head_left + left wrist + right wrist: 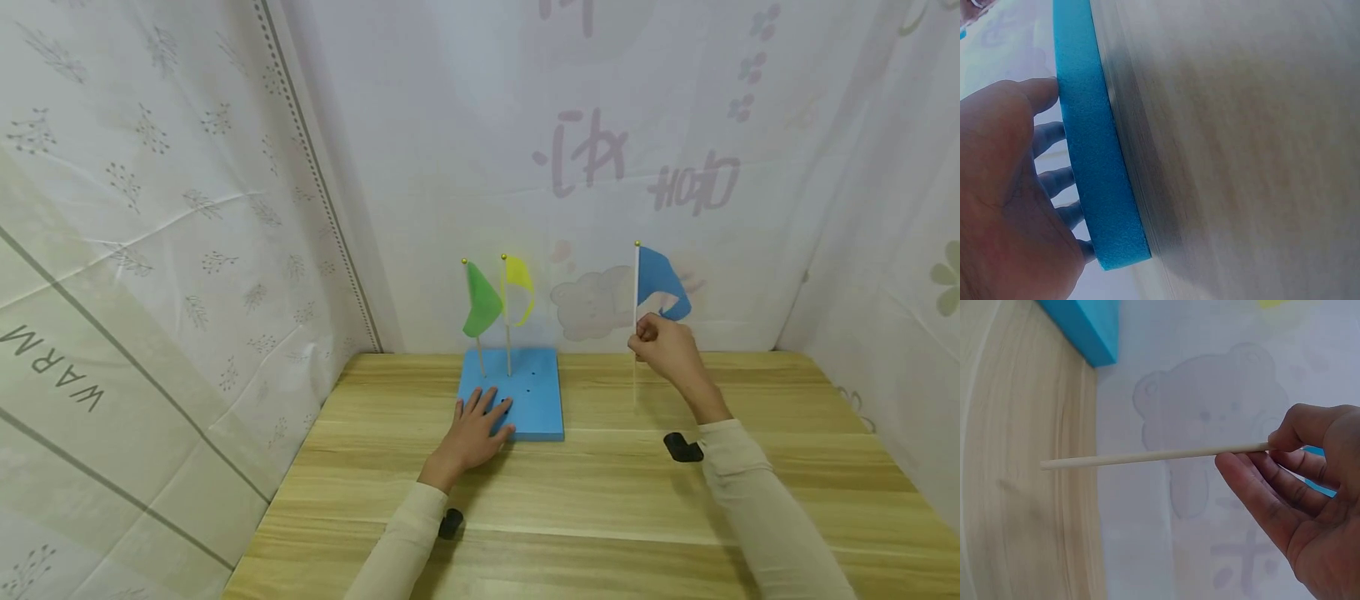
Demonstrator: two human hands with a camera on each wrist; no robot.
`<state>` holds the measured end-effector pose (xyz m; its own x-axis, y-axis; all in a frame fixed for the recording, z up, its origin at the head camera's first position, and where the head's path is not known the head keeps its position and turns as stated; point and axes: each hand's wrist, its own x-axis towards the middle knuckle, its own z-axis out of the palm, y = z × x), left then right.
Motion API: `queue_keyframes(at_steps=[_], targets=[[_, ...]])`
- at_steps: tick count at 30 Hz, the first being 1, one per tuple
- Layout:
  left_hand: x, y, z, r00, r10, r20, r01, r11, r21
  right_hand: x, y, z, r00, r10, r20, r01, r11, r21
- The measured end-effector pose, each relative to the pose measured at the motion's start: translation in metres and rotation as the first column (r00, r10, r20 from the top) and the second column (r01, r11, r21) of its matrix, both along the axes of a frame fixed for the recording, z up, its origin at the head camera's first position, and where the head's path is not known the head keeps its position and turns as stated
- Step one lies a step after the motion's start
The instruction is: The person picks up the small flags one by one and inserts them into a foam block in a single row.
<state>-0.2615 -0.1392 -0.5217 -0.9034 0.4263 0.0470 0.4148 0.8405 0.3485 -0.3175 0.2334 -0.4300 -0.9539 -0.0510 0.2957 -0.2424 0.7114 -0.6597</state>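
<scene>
My left hand (474, 435) rests with spread, straight fingers on the front left of a blue foam block (543, 412); in the left wrist view its fingertips touch the top face beside the thick edge. A green flag (482, 302) and a yellow flag (521, 279) stand on sticks in the back left of the block. Several small dark holes show in its top. To the right of the block, my right hand (667, 346) pinches a blue flag (662, 279) by its wooden stick (1160, 455) between thumb and fingers. The stick is upright, its lower end above the table.
The wooden table (600, 517) ends at a printed curtain (465, 150) behind the block, with more curtain at left and right. A black wrist piece (682, 447) sits by the right sleeve, another (451, 524) by the left.
</scene>
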Motion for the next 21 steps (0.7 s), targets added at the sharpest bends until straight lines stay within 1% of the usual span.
queue_keyframes(at_steps=[8, 11, 15, 19, 21], targets=[[0.001, -0.001, 0.001, 1.0, -0.006, 0.003, 0.006, 1.0, 0.012, -0.013, -0.025, 0.004, 0.998, 0.045, -0.036, -0.046, 0.999, -0.017], [0.0, -0.002, -0.002, 1.0, -0.011, -0.003, 0.011, 1.0, 0.01, -0.018, -0.033, 0.004, 0.997, 0.058, -0.047, -0.059, 0.998, -0.025], [-0.002, -0.002, -0.004, 1.0, -0.01, -0.004, 0.01, 1.0, 0.001, -0.022, -0.043, 0.006, 0.996, 0.071, -0.05, -0.073, 0.996, -0.044], [-0.002, -0.001, -0.002, 1.0, -0.012, 0.002, 0.012, 1.0, -0.014, -0.024, -0.054, 0.009, 0.995, 0.085, -0.051, -0.088, 0.995, -0.056], [-0.003, -0.001, -0.003, 1.0, -0.011, 0.001, 0.011, 1.0, -0.018, -0.025, -0.059, 0.011, 0.994, 0.094, -0.052, -0.098, 0.993, -0.065]])
